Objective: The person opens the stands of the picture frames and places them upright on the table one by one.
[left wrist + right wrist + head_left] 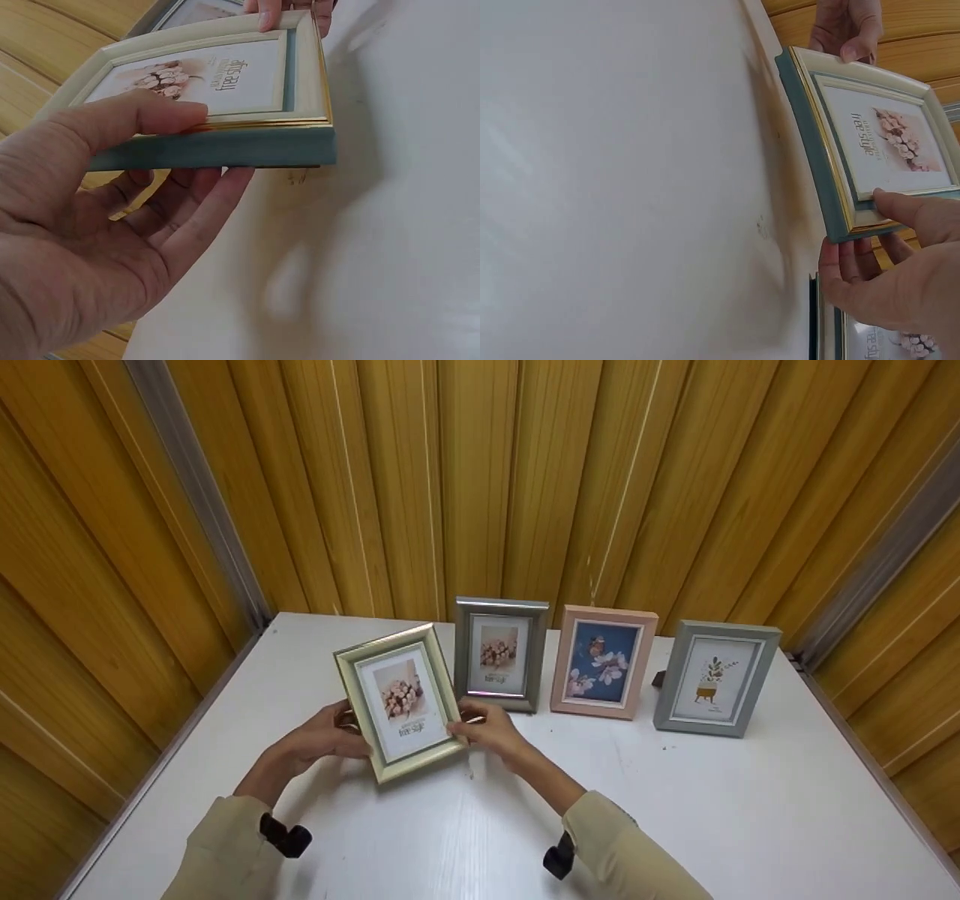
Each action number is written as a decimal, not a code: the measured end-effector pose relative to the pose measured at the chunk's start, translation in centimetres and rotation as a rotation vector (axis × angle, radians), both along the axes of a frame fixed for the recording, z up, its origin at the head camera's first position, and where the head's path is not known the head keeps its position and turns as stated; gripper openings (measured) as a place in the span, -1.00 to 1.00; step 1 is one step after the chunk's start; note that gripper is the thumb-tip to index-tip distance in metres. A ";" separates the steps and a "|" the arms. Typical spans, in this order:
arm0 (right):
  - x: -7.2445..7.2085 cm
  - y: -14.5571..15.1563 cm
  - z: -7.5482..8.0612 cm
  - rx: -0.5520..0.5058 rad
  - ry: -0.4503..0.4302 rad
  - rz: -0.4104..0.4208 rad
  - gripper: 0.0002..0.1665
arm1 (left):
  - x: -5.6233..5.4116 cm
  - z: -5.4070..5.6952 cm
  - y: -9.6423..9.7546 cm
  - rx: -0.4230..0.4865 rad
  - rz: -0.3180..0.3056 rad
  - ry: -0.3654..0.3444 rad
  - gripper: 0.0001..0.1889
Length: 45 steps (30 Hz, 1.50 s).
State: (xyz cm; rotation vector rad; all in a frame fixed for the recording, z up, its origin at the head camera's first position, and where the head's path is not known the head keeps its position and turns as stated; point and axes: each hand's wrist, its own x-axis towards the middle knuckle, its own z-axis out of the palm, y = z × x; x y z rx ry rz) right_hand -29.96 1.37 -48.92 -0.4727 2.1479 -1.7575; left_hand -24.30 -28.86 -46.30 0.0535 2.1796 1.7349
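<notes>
A cream picture frame with gold trim and teal sides (367, 735) is held tilted above the table between both hands, its rose picture facing up toward the head camera. My left hand (324, 739) grips its left edge, thumb on the front and fingers behind, as the left wrist view also shows. At the lower right corner my right hand (491, 729) pinches it, thumb over the front and fingers underneath. Just behind it on the right, a grey-silver picture frame (535, 660) with a similar rose picture stands upright.
Farther right stand a pink picture frame (559, 675) with blossoms on blue and a grey-green picture frame (757, 682) with a plant drawing. All are on a white table (795, 817). Yellow wood-look panels (480, 472) enclose the back and sides.
</notes>
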 end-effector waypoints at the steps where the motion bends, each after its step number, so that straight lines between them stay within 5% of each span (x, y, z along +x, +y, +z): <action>1: 0.1 0.6 -0.1 0.000 0.008 -0.006 -0.52 | 0.0 0.1 0.5 -0.022 -0.021 0.026 -0.02; 8: 1.1 5.6 -0.6 0.001 0.054 -0.037 -0.44 | 0.1 1.5 4.9 -0.097 -0.099 0.139 -0.11; 16: 2.9 11.7 -0.5 0.047 0.115 -0.111 -0.37 | 0.8 1.9 12.1 -0.123 -0.050 0.280 -0.48; 21: 3.5 14.1 -0.2 0.044 0.093 -0.148 -0.33 | 1.2 2.0 15.4 -0.044 -0.058 0.338 -0.47; 34: 3.6 17.2 -1.2 0.014 -0.010 -0.193 -0.36 | 1.6 2.0 20.9 0.084 -0.158 0.441 -0.43; 45: 4.0 17.6 -3.1 -0.111 -0.166 0.011 -0.35 | 4.0 2.5 22.7 0.033 -0.346 0.490 -0.36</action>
